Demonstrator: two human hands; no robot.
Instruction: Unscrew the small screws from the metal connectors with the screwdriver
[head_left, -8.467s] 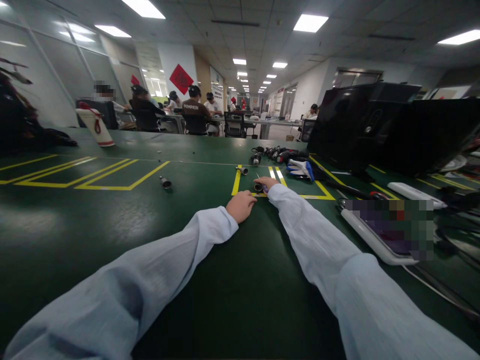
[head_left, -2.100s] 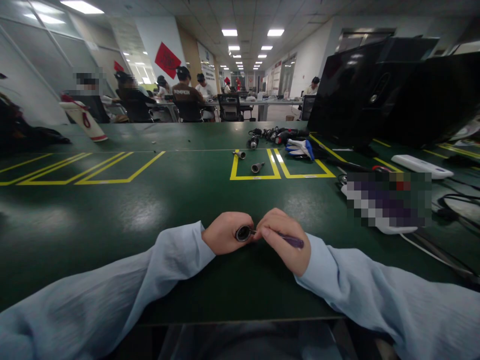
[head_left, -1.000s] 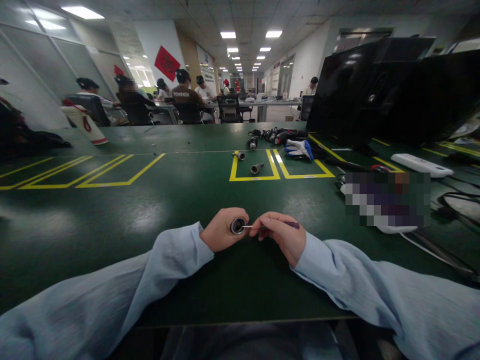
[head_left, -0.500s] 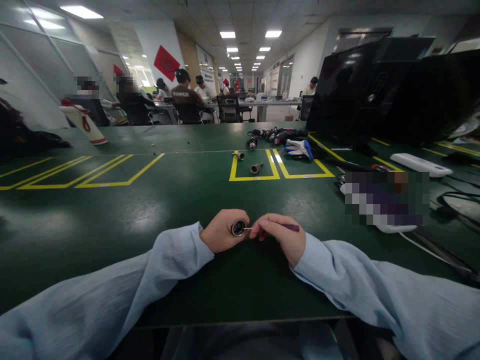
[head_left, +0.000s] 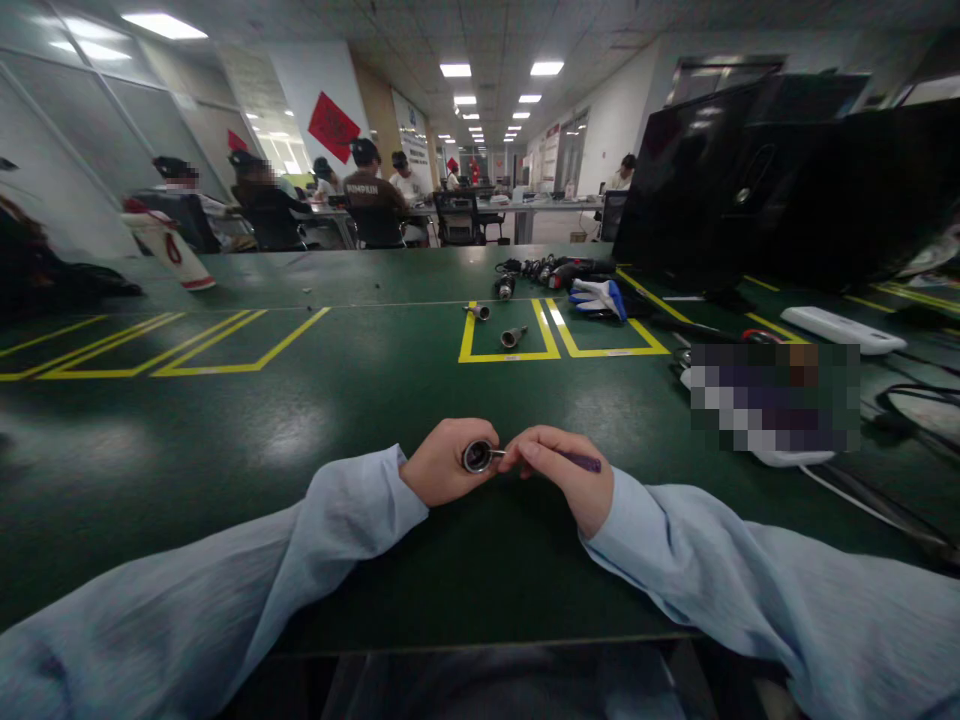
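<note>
My left hand (head_left: 441, 464) is closed around a round metal part (head_left: 466, 462) with a hollow, dark inside, its open end facing me. In my right hand (head_left: 564, 466) is a screwdriver with a purple handle (head_left: 588, 463), gripped between thumb and fingers. Its thin metal shaft reaches left to the rim of the metal part; whether the tip goes inside is hard to see. Both hands are close together over the green table (head_left: 390, 590). Farther off, two similar cone-shaped metal parts, one nearer (head_left: 513, 336) and one behind (head_left: 478, 313), lie by a yellow-taped rectangle.
Beyond the hands lie a blue-and-white glove (head_left: 598, 299) and a corded power tool (head_left: 574, 270). At right are a white power strip (head_left: 841, 330), cables and a blurred-out object (head_left: 772, 398). Large black monitors (head_left: 720, 190) stand behind. A white-and-red container (head_left: 174, 250) is far left.
The screwdriver has shifted slightly, its handle end now a little lower and farther right. My left hand and the metal part stay in nearly the same place.
</note>
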